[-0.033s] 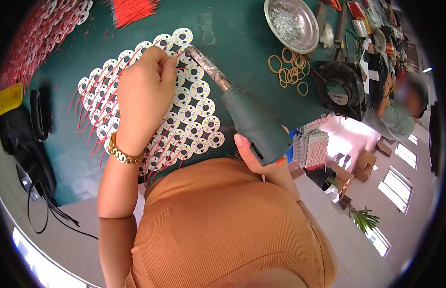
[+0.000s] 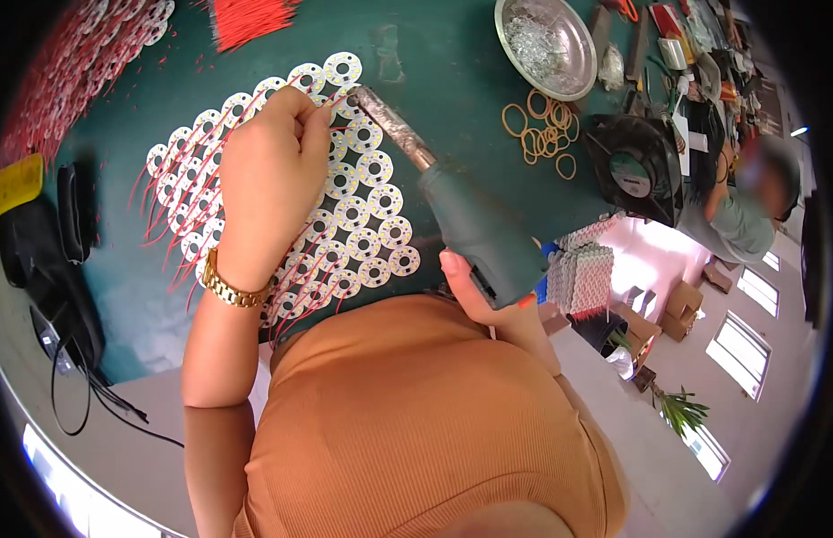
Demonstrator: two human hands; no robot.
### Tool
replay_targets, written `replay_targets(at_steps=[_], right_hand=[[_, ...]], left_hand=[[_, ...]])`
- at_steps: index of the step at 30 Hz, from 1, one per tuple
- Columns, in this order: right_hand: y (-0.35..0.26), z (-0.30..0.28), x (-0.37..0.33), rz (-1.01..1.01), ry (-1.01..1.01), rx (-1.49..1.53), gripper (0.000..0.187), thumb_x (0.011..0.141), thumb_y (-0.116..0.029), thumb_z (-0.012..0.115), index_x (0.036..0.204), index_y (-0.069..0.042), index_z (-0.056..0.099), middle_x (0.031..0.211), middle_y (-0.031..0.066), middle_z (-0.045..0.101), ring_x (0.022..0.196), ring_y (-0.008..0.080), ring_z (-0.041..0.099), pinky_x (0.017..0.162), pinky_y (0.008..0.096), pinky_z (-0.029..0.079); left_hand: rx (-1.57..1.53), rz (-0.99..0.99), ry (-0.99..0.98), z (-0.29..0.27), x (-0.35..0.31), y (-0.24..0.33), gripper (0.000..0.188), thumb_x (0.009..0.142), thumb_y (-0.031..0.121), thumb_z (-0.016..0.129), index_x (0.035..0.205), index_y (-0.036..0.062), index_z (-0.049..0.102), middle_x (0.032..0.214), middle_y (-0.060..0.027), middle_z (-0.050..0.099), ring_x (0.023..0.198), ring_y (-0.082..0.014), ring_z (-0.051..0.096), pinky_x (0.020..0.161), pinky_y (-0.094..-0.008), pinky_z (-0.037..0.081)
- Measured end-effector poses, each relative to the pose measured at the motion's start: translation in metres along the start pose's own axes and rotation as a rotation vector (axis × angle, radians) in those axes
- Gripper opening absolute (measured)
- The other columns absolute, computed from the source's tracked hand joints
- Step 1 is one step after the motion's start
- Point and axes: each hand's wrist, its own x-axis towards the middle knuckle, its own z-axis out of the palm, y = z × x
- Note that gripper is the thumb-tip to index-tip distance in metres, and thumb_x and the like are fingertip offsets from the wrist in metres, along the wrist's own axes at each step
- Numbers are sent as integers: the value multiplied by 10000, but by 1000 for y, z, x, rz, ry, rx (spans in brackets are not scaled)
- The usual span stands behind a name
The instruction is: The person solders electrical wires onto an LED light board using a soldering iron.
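Observation:
Round white LED boards (image 2: 352, 213) with central holes lie in tight rows on the green table. Thin red wires (image 2: 295, 269) run across many of them. My left hand (image 2: 274, 166), a gold watch on its wrist, is over the upper middle of the rows, thumb and fingers pinched on a thin red wire (image 2: 339, 99). My right hand (image 2: 488, 303) grips the dark green handle of a soldering iron (image 2: 475, 224), and most of its fingers are hidden behind that handle. The iron's tip touches or hovers just above a board beside my left fingertips; I cannot tell which.
A metal bowl (image 2: 581, 67) of clear bits and several rubber bands (image 2: 567, 167) are at the far right, near a black fan (image 2: 633, 170). Red wires (image 2: 246, 20) lie at the back; wired boards (image 2: 84, 63) fill the far left. A person (image 2: 744, 220) sits at right.

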Motion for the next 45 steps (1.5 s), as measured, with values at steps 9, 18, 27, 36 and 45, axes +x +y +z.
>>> replay_targets(at_steps=[9, 18, 27, 36, 45], right_hand=[[9, 1, -14, 61, -52, 52, 221, 765, -116, 741, 965, -55, 670, 899, 87, 669, 742, 226, 652, 634, 310, 514], [-1, 14, -3, 109, -32, -13, 424, 693, -151, 797, 1088, -62, 671, 994, 95, 702, 777, 274, 697, 664, 333, 564], [-8, 11, 10, -17, 5, 20, 275, 724, -86, 749, 991, -56, 691, 926, 81, 697, 759, 239, 680, 672, 312, 545], [-9, 8, 15, 15, -74, 32, 411, 691, -75, 757, 1078, -22, 630, 900, 114, 689, 729, 288, 685, 654, 319, 552], [-3, 17, 10, 46, -92, 81, 385, 694, -103, 745, 1042, -16, 603, 838, 124, 676, 682, 319, 666, 635, 340, 535]], left_hand=[[-180, -120, -55, -13, -7, -13, 182, 969, 143, 623, 841, 16, 601, 564, 4, 535, 427, -47, 458, 405, -231, 340], [-296, -290, -156, -28, 1, -3, 181, 946, 101, 594, 804, -12, 593, 527, -74, 577, 427, -158, 609, 424, -286, 406], [-263, -266, -147, -27, 1, -6, 166, 910, 61, 574, 760, -8, 589, 513, -84, 582, 419, -157, 599, 432, -295, 414], [-258, -237, -134, -23, 0, -8, 155, 903, 51, 566, 759, -3, 589, 508, -81, 580, 425, -159, 596, 444, -305, 423], [-251, -240, -124, -25, 0, -6, 147, 894, 51, 568, 759, -6, 582, 502, -84, 571, 424, -171, 598, 443, -313, 431]])
